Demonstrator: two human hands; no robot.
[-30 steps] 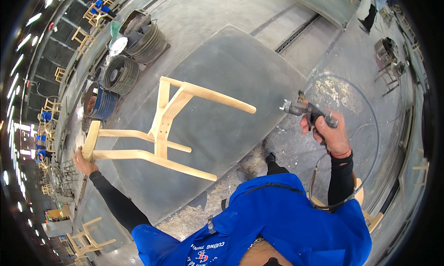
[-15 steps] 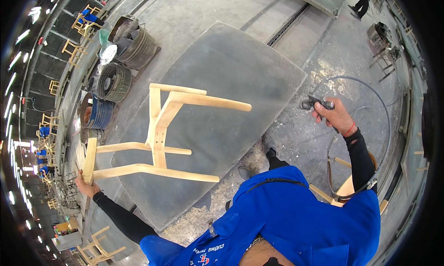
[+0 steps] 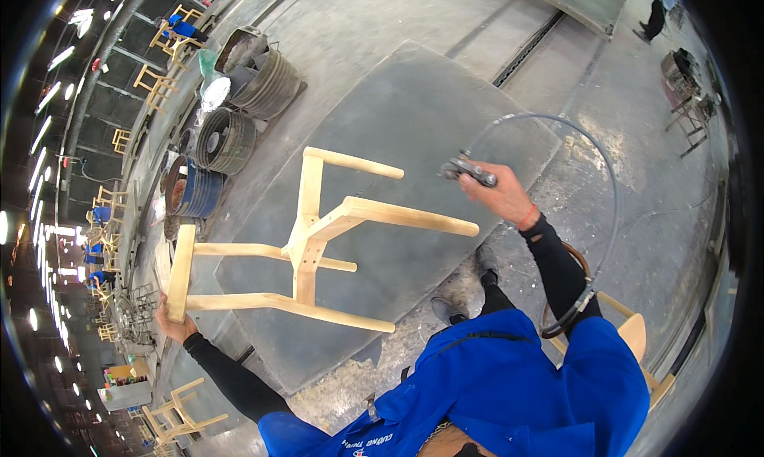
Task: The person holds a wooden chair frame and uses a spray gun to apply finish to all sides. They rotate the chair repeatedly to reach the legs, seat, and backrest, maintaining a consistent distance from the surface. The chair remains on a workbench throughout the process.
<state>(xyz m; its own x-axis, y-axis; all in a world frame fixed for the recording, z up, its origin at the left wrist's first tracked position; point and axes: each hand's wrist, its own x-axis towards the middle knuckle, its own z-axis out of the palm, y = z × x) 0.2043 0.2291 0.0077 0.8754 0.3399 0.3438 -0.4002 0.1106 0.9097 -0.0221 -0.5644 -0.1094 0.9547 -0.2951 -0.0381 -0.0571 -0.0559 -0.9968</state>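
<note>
A pale wooden chair frame (image 3: 317,246) lies tilted in the air over a large grey board, its legs pointing right. My left hand (image 3: 174,323) is closed on the lower end of the backrest rail (image 3: 181,274). In my right hand (image 3: 500,193) is a dark spray gun (image 3: 469,171), its nozzle pointing left toward the frame and apart from it. From the gun a grey hose (image 3: 609,167) loops round to the right and down beside my right forearm. My fingers partly hide the gun's handle.
Beneath the frame is the grey board (image 3: 430,99). Grimy drums (image 3: 267,87) and a blue drum (image 3: 191,188) stand at the left. Behind my right arm is another wooden chair (image 3: 633,335). A person (image 3: 654,15) stands at the far right; more chairs line the left.
My right hand has brought the spray gun leftward, closer to the chair frame. The frame has turned a little in my left hand, and the whole view has shifted slightly.
</note>
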